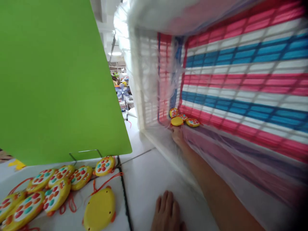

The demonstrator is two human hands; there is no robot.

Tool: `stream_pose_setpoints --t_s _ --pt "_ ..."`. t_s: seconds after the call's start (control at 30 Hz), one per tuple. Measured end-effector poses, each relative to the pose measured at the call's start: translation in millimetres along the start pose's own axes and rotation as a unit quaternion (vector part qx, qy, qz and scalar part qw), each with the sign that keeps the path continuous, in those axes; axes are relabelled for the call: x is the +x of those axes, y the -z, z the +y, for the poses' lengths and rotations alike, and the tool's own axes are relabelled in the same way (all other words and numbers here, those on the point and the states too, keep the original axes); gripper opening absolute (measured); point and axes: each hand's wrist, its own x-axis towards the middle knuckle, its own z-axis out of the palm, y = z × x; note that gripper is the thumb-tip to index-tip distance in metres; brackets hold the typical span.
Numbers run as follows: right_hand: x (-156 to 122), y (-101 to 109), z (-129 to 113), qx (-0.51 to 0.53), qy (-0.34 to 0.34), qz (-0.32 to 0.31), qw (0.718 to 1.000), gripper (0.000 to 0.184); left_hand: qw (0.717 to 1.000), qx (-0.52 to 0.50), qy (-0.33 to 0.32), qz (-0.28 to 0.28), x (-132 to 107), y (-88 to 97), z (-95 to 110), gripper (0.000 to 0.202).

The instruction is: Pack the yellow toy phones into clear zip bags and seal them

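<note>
Right hand [177, 134], grip unclear, just beside yellow toy [176, 121] in crate [144, 80]; left hand [167, 211] flat, empty.

We're on a toy factory floor here, an assembly or packing line by the look of it. Spread over the white tabletop [149, 179] lie many identical yellow toy phones [55, 192] with coloured buttons and red cords, all one model. A green divider board [55, 77] walls off the station. Alongside it, a big white mesh crate [146, 80], lined with clear film and a striped woven sack [240, 83], holds more of the same toys [183, 120]. Beyond, strip lights [116, 53] hang over further cluttered work stations [121, 89].
</note>
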Motion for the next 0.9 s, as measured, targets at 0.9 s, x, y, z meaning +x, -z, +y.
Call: stream_pose_setpoints --t_s 0.9 --pt "-126.1 60.7 -105.2 0.135 0.113 -0.211 0.961 0.016 0.978 -0.083 0.092 -0.168 8.1 17.3 8.3 0.042"
